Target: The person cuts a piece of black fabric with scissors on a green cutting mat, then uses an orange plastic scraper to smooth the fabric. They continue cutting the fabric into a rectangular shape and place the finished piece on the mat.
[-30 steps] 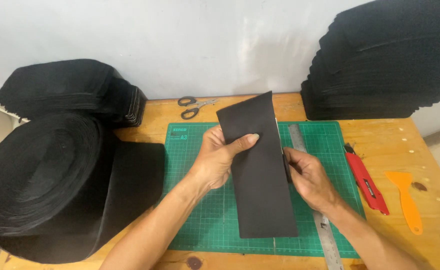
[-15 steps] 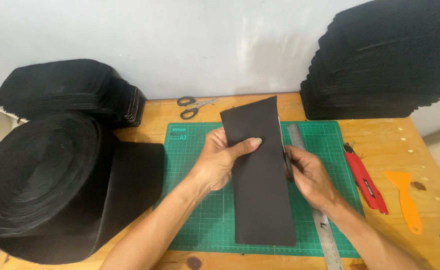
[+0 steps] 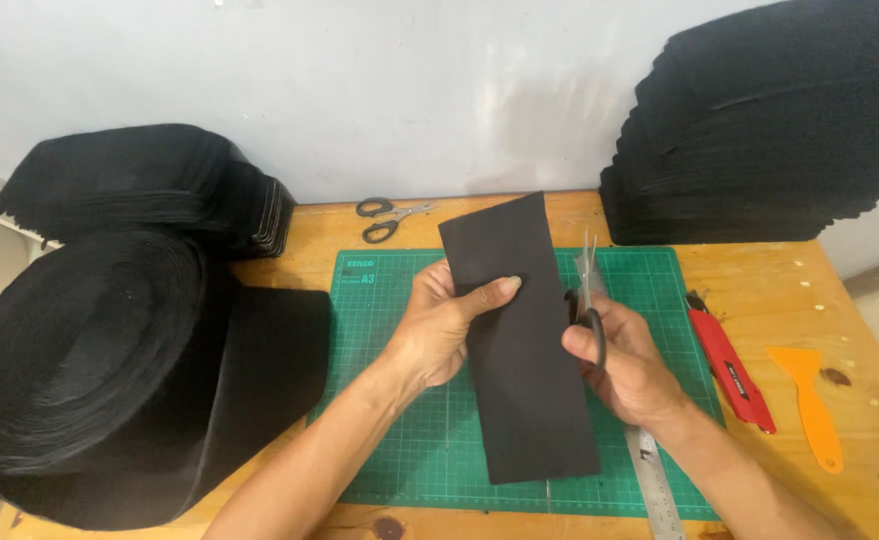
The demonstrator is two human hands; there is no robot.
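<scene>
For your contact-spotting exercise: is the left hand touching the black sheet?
Touching. The head view shows the left hand gripping the black sheet, its thumb pressed flat across the sheet's face above the green cutting mat.

Large roll of black material at the left of the frame, folded black stack upper left, tall stack of black sheets upper right, spare scissors at the desk's far edge, red utility knife and orange scraper at right
</scene>
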